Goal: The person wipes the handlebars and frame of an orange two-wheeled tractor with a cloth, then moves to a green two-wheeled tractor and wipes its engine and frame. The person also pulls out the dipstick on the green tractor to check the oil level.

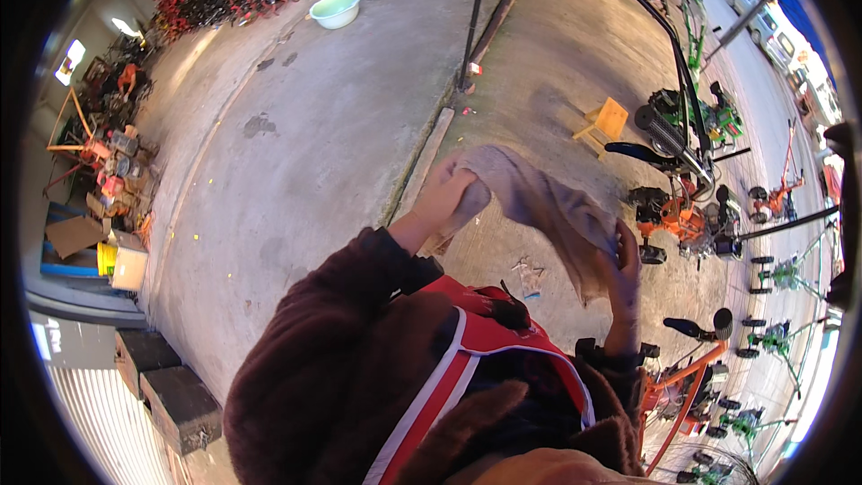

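A greyish-brown cloth is stretched in an arch in front of my chest, between my two hands. My left hand has its fingers closed round one end, and a part of the cloth hangs below that fist. At the other end my right hand grips the cloth by its edge; some of its fingers are hidden behind the fabric. The cloth's middle sags in folds toward the right hand and touches nothing else. I wear a dark brown fuzzy jacket and a red apron with white trim.
A small wooden stool stands ahead on the right, near an orange tiller with long black handlebars. More small machines line the right side. A pale green basin sits far ahead; black boxes stand at lower left. A crumpled wrapper lies on the concrete.
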{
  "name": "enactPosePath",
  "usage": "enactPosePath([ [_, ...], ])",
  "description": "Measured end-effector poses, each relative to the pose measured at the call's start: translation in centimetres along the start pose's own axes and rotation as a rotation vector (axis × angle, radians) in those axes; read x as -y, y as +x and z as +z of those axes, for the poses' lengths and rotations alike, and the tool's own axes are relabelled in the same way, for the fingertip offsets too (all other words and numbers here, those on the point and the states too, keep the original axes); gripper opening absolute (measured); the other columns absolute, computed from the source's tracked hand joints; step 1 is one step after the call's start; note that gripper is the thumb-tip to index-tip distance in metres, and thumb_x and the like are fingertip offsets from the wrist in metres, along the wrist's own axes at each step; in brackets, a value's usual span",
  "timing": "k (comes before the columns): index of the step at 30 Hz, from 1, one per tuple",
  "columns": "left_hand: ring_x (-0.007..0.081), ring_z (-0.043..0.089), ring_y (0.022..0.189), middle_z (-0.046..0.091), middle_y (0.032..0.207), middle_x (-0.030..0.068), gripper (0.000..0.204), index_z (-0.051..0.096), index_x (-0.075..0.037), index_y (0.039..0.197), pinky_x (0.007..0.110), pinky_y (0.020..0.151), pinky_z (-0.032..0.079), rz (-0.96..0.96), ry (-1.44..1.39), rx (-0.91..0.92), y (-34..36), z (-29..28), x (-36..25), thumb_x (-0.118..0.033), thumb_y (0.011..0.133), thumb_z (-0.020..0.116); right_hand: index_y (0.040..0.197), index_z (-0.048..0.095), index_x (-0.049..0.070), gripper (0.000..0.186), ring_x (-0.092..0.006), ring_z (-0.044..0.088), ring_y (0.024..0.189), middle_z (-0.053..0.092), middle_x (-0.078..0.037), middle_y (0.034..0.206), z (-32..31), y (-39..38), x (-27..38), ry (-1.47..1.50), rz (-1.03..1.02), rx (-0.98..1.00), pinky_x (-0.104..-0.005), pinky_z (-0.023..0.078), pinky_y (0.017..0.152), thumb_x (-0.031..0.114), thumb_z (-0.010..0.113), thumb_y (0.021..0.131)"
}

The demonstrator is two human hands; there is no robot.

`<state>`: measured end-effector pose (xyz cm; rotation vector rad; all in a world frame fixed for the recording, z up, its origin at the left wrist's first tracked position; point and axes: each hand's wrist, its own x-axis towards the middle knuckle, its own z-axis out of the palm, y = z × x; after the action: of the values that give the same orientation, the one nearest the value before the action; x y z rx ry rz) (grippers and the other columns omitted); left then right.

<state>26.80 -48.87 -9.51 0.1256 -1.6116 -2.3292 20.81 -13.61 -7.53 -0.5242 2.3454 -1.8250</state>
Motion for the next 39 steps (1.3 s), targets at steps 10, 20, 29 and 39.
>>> enactPosePath([
  [10,0.0110,0.056,0.100,0.061,0.103,0.0017,0.030,0.058,-0.002,0.114,0.028,0.089,0.046,-0.087,0.114,-0.076,-2.7,-3.1,-1.8,-0.009,0.085,0.062,0.134,0.054,0.004,0.045,-0.0179,0.063,0.104,0.065,-0.012,0.120,4.2,4.0,-2.2,0.012,0.077,0.541,-0.0333,0.050,0.093,0.010,0.066,0.091],
  [20,0.0117,0.052,0.104,0.055,0.107,0.0040,0.040,0.051,-0.005,0.117,0.028,0.089,0.044,-0.142,0.318,0.452,2.0,-1.9,-3.9,-0.003,0.079,0.061,0.144,0.043,0.006,0.075,-0.0212,0.060,0.111,0.062,-0.011,0.126,12.6,9.2,1.8,-0.334,-0.508,0.338,-0.0348,0.049,0.094,0.006,0.077,0.077],
  [29,0.0295,0.060,0.110,0.060,0.118,0.0173,0.063,0.049,-0.006,0.132,0.037,0.093,0.048,-0.043,0.743,0.439,5.5,-9.9,-8.7,-0.017,0.076,0.074,0.121,0.061,0.001,0.033,-0.0121,0.062,0.093,0.068,-0.007,0.102,18.6,14.0,5.6,0.013,0.181,0.635,-0.0295,0.051,0.083,0.008,0.063,0.089],
  [39,0.0241,0.066,0.101,0.065,0.115,0.0147,0.041,0.058,-0.002,0.125,0.037,0.089,0.052,-0.293,0.854,0.396,6.6,-21.3,-8.6,-0.024,0.091,0.065,0.112,0.062,-0.001,0.034,-0.0309,0.067,0.100,0.068,-0.024,0.103,16.8,18.7,-2.9,-0.647,0.181,0.412,-0.0398,0.050,0.083,0.020,0.064,0.086],
])
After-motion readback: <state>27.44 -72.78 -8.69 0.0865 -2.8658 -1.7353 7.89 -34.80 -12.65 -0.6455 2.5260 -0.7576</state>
